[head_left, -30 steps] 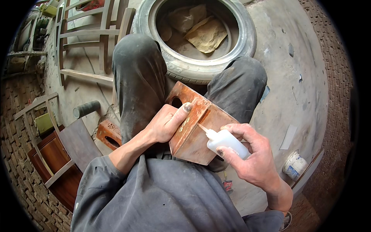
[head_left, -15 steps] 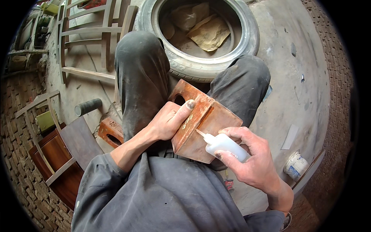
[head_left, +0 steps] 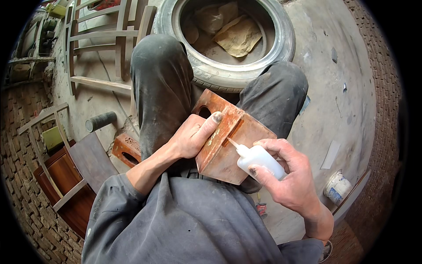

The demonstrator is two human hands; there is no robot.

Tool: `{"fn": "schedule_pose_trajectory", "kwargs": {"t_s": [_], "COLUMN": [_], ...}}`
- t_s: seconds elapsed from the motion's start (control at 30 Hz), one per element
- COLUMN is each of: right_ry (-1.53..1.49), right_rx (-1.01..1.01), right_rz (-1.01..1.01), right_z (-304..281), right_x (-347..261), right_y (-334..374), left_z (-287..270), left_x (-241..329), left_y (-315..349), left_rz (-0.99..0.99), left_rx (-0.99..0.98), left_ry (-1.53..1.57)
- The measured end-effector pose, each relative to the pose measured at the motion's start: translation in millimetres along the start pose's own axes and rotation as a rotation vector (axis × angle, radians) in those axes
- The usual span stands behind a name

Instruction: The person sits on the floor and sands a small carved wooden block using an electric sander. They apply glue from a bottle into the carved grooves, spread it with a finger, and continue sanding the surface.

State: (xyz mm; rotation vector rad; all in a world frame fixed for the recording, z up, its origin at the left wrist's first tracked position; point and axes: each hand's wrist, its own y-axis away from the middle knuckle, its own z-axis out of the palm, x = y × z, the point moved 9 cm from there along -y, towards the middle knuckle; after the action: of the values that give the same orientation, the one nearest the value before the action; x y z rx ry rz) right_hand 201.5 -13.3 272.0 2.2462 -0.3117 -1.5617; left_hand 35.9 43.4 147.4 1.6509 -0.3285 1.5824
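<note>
Between my thighs a reddish-brown wooden box (head_left: 250, 132) is held tilted, with an oval hole in one side and a dark narrow slot along its top face. My left hand (head_left: 193, 135) grips the box's left side, thumb lying on the top edge; its other fingers are mostly hidden. In my right hand (head_left: 292, 176) is a white squeeze bottle (head_left: 260, 162), pinched between thumb and fingers. Its thin pointed nozzle reaches to the slot; whether the tip touches the wood I cannot tell.
A big tire (head_left: 228, 75) lies beyond my knees with stones inside. A similar wooden box (head_left: 126, 149) rests left of my leg, near a dark cylinder (head_left: 101, 122). Wooden chair frames (head_left: 121, 42) stand at the far left, and a white tub (head_left: 337, 187) lies at right.
My right hand has moved the bottle slightly right and away from me, so the nozzle tip sits farther up along the slot. The left hand and the box are nearly still.
</note>
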Motion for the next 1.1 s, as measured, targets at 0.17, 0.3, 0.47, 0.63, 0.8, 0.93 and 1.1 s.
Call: {"fn": "schedule_pose_trajectory", "kwargs": {"t_s": [0.17, 0.3, 0.47, 0.63, 0.8, 0.93, 1.1], "right_ry": [-0.023, -0.012, -0.015, 0.002, 0.032, 0.054, 0.042], "right_rx": [-0.034, -0.047, -0.077, -0.093, -0.12, -0.157, -0.156], "right_rz": [0.028, 0.006, 0.014, 0.009, -0.01, -0.059, -0.021], "right_z": [6.7, 9.9, 13.2, 15.8, 18.4, 22.1, 26.0], "right_x": [2.7, 2.6, 3.0, 0.4, -4.3, -6.2, -6.4], "right_y": [3.1, 4.6, 5.7, 6.5, 6.4, 7.7, 10.2], "left_z": [-1.3, -1.9, -2.2, -2.4, -2.0, -2.7, -3.1], "left_x": [-1.8, -4.3, -5.6, -5.6, -6.7, -6.6, -7.7], "left_y": [-0.2, -0.7, -0.4, -0.7, -0.5, -0.6, -0.8], "left_rz": [-0.013, -0.012, -0.019, -0.025, -0.019, -0.022, -0.015], "left_rx": [0.006, 0.02, 0.027, 0.027, 0.032, 0.038, 0.04], "left_ry": [-0.006, -0.009, 0.004, 0.012, 0.033, 0.011, -0.009]}}
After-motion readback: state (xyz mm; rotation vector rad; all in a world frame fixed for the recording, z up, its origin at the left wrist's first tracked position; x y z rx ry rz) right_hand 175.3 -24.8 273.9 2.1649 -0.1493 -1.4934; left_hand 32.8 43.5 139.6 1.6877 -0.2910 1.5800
